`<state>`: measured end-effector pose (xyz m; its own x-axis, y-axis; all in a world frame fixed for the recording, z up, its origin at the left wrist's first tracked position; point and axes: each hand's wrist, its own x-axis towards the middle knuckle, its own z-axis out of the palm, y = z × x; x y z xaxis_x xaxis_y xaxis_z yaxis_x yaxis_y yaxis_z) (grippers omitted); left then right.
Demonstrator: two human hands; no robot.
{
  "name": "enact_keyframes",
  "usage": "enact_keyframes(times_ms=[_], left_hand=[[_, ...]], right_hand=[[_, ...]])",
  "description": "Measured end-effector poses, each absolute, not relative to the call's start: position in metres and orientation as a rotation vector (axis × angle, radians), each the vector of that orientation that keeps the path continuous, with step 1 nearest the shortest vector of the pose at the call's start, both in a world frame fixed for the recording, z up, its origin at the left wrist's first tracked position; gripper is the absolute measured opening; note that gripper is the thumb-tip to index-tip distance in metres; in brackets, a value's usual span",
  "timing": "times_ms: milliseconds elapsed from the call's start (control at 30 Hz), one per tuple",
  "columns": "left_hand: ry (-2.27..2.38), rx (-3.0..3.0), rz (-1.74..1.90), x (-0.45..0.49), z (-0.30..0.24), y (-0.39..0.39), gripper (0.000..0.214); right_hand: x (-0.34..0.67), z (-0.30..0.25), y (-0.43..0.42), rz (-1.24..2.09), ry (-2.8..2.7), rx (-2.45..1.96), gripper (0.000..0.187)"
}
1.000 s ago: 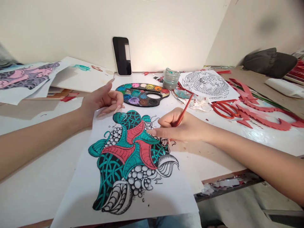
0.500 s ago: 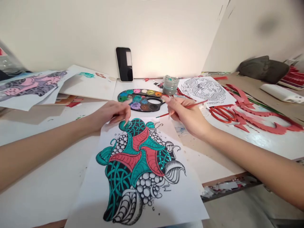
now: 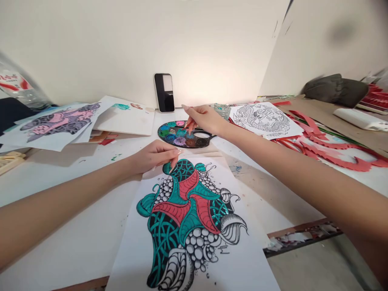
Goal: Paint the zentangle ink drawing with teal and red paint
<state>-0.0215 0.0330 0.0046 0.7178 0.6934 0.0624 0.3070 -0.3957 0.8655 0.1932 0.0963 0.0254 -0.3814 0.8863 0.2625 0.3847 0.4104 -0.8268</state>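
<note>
in the head view, the right hand (image 3: 203, 120) had moved off the drawing and reached out over the black watercolour palette (image 3: 161, 133); its thumb and fingers were pinched together on a red-handled paintbrush (image 3: 190, 123), whose tip pointed down among the paint wells, though the bristles were hidden behind the fingers; the left hand (image 3: 154, 157) lay nearer, its fingers loosely curled and holding nothing, one fingertip at the top edge of the white paper sheet (image 3: 151, 173); the teal, red and black zentangle drawing (image 3: 189, 230) filled that sheet, just below the palette, on the paint-flecked table (image 3: 75, 230); beyond it, a phone (image 3: 164, 93) leaned against the wall (image 3: 91, 40), and a glitter jar (image 3: 222, 110) stood partly hidden behind the right hand; a dragon line drawing (image 3: 263, 120) lay to the right, with red cut-paper strips (image 3: 339, 159) beside it; painted sheets (image 3: 60, 127) overlapped at the left.
</note>
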Motion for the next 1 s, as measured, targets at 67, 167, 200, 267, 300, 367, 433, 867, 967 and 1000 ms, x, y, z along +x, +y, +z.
enact_keyframes(times_ms=[67,167,200,267,300,367,433,867,967,1000], left_hand=[[0.753,1.998,0.522,-0.022,0.005,0.033,0.045],[0.733,1.991,0.533,-0.021,0.005,0.033,0.043],[0.730,1.984,0.536,-0.021,0.006,0.033,0.043],[0.734,1.975,0.531,-0.020,0.006,0.032,0.043],[0.736,1.975,0.524,-0.020,0.006,0.032,0.043],[0.744,1.981,0.518,-0.021,0.006,0.032,0.044],[0.749,1.983,0.522,-0.021,0.006,0.032,0.044],[0.754,1.938,0.525,-0.024,0.003,0.034,0.046],[0.764,1.940,0.522,-0.024,0.003,0.034,0.045],[0.769,1.941,0.522,-0.024,0.004,0.033,0.045]], right_hand=[[0.184,0.027,0.105,0.832,-2.023,-1.138,0.057],[0.178,0.028,0.111,0.722,-2.109,-1.174,0.055],[0.177,0.029,0.113,0.719,-2.118,-1.187,0.055],[0.177,0.032,0.115,0.741,-2.116,-1.222,0.053],[0.177,0.034,0.115,0.759,-2.107,-1.230,0.051],[0.178,0.038,0.115,0.816,-2.084,-1.192,0.048],[0.179,0.041,0.112,0.909,-2.075,-1.127,0.045],[0.192,0.031,0.121,1.107,-2.045,-1.055,0.044],[0.194,0.030,0.123,1.115,-1.997,-1.051,0.044],[0.194,0.030,0.123,1.103,-1.957,-1.063,0.045]])
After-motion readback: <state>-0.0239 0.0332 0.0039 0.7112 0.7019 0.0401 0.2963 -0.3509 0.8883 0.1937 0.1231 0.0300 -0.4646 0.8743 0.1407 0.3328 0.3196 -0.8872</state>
